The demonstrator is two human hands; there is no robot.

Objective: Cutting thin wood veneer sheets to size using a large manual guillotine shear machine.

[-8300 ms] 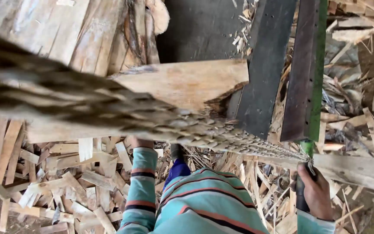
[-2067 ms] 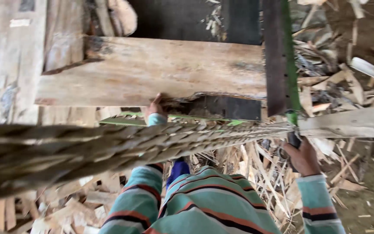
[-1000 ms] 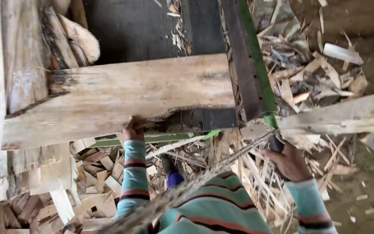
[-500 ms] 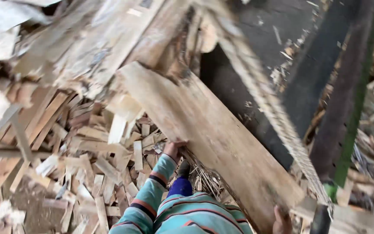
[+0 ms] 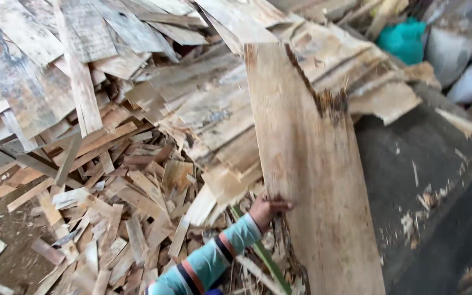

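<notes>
Only one arm of the person shows, rising from the bottom edge of the head view. It wears a long knitted sleeve, mostly light turquoise, that fits close along the forearm. Bands run around it: near the cuff a narrow dark navy stripe beside an orange-pink one, and lower down, toward the elbow, another pair in the same dark and orange tones. The cuff ends at the wrist in plain turquoise. The left hand is bare, with no glove, ring or watch to be seen. The other arm is out of view.
</notes>
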